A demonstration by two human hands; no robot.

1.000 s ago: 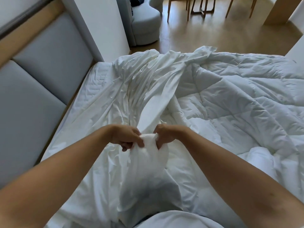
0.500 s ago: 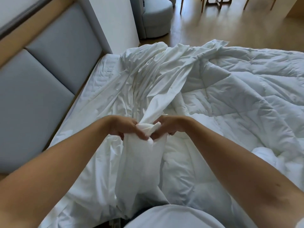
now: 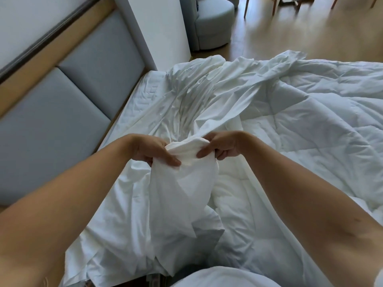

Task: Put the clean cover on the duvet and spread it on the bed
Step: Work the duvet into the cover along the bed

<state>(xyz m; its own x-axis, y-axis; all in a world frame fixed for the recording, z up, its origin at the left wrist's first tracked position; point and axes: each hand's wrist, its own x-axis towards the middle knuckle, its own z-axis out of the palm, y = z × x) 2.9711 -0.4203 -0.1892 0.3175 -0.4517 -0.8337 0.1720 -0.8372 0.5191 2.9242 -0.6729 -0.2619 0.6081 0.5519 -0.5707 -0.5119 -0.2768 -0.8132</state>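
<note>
While both hands pinch a bunched edge of the white duvet cover [image 3: 184, 183], the gathered fabric hangs down from the grip toward the person, long axis roughly vertical in view, running from the fists to the near bed edge. From the same bunch a twisted band of cover runs away up and right, toward the far side of the bed, then fans into a wrinkled heap near the white wall panel [image 3: 157, 32]. Left hand [image 3: 152, 151] clenched on the bunch's left side, thumb on top pointing right, fingers curled under. Right hand [image 3: 222, 147] clenched on the right side, thumb pointing left, fingers tucked under the fabric. Hands near each other, fabric wad between them, raised off the bed surface. Both forearms bare, coming in from the lower corners and converging at centre. Quilted white duvet [image 3: 310, 125] lies rumpled on the right half of the bed, just beside and partly under the cover band. Fitted mattress sheet [image 3: 145, 98] shows at left next to the grey padded headboard [image 3: 62, 112]. Grey-blue armchair [image 3: 213, 21] and chair legs stand on the wood floor [image 3: 300, 34] beyond the bed. White garment of the person visible at bottom edge.
</note>
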